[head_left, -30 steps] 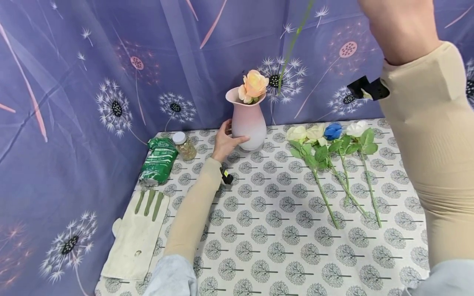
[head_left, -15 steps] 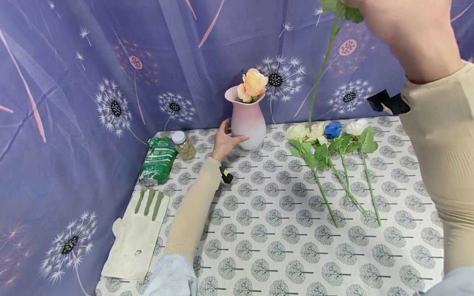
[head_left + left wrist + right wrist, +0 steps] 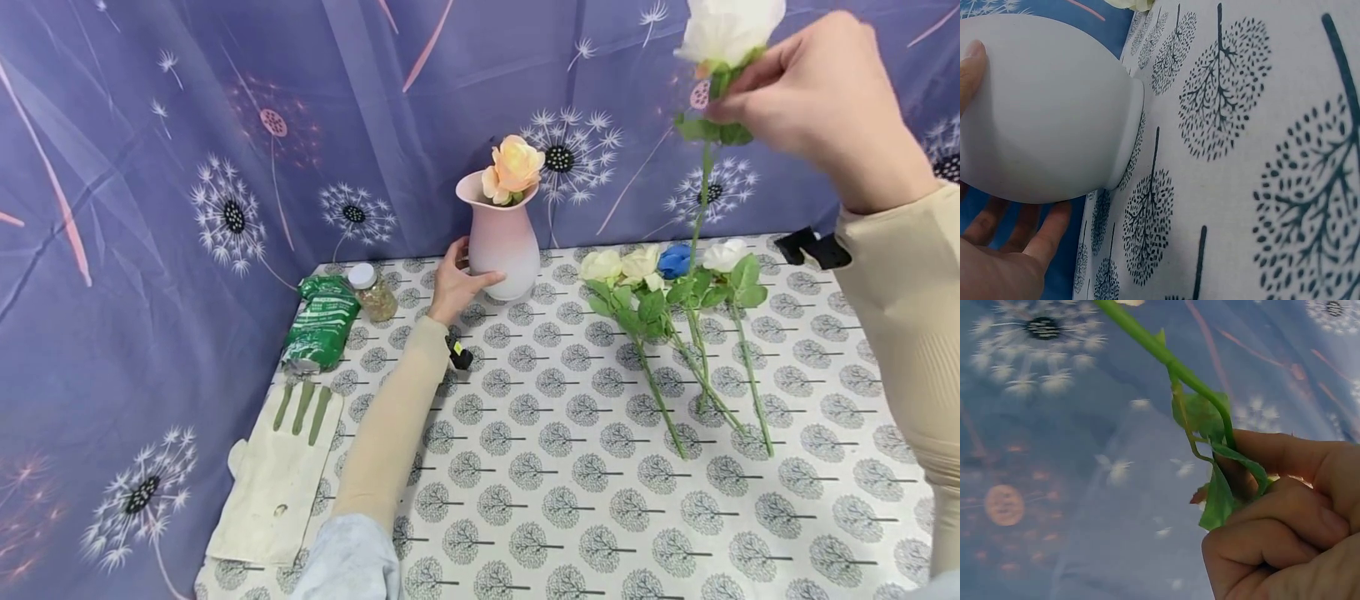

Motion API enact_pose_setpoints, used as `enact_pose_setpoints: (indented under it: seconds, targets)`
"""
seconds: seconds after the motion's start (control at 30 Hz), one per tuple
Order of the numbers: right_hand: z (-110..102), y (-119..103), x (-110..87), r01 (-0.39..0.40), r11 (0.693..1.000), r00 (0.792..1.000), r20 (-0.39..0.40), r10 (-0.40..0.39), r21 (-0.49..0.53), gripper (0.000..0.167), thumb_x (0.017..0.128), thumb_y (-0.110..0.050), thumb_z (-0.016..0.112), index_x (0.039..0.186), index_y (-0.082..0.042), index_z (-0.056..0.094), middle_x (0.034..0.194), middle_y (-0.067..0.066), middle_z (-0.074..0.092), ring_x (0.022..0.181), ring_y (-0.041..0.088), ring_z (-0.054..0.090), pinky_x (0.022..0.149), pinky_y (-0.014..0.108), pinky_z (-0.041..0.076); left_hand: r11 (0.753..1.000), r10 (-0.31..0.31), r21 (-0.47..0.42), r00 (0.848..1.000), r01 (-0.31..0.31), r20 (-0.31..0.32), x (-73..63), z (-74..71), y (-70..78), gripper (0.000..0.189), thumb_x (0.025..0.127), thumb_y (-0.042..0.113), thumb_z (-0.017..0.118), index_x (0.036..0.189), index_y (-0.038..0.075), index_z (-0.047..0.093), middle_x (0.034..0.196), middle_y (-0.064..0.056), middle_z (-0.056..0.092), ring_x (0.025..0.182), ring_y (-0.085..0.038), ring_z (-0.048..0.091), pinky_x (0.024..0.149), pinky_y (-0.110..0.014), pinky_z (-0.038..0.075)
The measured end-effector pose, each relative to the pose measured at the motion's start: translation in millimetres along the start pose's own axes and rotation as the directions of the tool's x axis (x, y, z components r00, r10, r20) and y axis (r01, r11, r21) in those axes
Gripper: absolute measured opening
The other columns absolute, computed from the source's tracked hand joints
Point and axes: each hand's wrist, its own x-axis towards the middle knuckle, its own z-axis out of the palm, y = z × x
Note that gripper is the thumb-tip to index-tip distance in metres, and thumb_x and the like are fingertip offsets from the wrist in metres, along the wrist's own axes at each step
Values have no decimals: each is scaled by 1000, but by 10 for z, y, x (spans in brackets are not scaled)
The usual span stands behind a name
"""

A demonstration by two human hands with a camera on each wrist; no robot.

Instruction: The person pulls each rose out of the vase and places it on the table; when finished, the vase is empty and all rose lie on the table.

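My left hand (image 3: 453, 287) grips the lower side of a pink-to-white vase (image 3: 504, 242), which stands upright against the backdrop. In the left wrist view, the thumb and fingers lie on opposite sides of the vase's rounded body (image 3: 1054, 112). A peach rose (image 3: 514, 169) sticks up from the vase's mouth; its stem is hidden inside. High at the right, my right hand (image 3: 825, 108) pinches a white rose (image 3: 731, 33) just under its bloom. That rose's stem (image 3: 1147, 344) hangs down, and its lower end overlaps the lying flowers in the head view.
Right of the vase lie two cream roses (image 3: 621, 265), a blue rose (image 3: 675, 262) and another white rose (image 3: 723, 255), their stems toward the front. On the left are a green packet (image 3: 322, 325), a white-lidded jar (image 3: 373, 293) and a pale glove (image 3: 273, 475). A patterned curtain (image 3: 420, 133) hangs behind.
My right hand has come down and to the right, bringing the white rose's bloom into view. My left hand and the vase have stayed in place.
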Motion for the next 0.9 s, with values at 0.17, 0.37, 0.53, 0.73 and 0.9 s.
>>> enact_pose_setpoints:
  seconds: [0.17, 0.37, 0.53, 0.73, 0.9]
  targets:
    - [101, 396, 56, -102, 987, 980, 161, 121, -122, 19, 99, -38, 81, 112, -25, 85, 81, -26, 73, 98, 12, 66, 126, 70, 36, 1000, -5, -4, 1000, 5, -1, -13, 1, 2, 104, 78, 25, 100, 165, 19, 43, 156, -14, 58, 141, -37, 61, 118, -49, 56]
    - [273, 928, 61, -118, 968, 952, 252, 174, -221, 48, 100, -40, 78, 131, -2, 76, 134, 29, 73, 122, 48, 60, 105, 79, 44, 1000, -10, 12, 1000, 10, -3, -12, -18, -6, 104, 79, 27, 100, 166, 21, 43, 156, -12, 59, 141, -35, 61, 118, -48, 56]
    - [434, 1356, 121, -129, 960, 938, 282, 199, -248, 36, 98, -40, 81, 114, -9, 85, 124, 30, 70, 97, 38, 53, 80, 58, 50, 1000, -9, 12, 1000, 9, -12, -10, -41, 5, 104, 79, 26, 100, 166, 21, 42, 156, -12, 59, 140, -33, 62, 118, -46, 56]
    - [624, 1777, 177, -139, 954, 924, 313, 222, -266, 32, 95, -38, 81, 96, -7, 85, 99, 23, 66, 98, 42, 56, 80, 59, 54, 1000, -11, 3, 1000, 11, -10, -17, -59, 10, 105, 79, 26, 100, 166, 21, 42, 156, -13, 59, 140, -33, 63, 118, -45, 57]
    - [763, 2017, 198, -113, 949, 920, 330, 212, -295, 32, 94, -34, 79, 98, -3, 85, 111, 31, 67, 98, 46, 57, 73, 54, 54, 1000, -14, -6, 1000, 14, -6, -24, -66, -4, 105, 79, 27, 100, 166, 21, 42, 157, -12, 58, 141, -32, 62, 118, -46, 56]
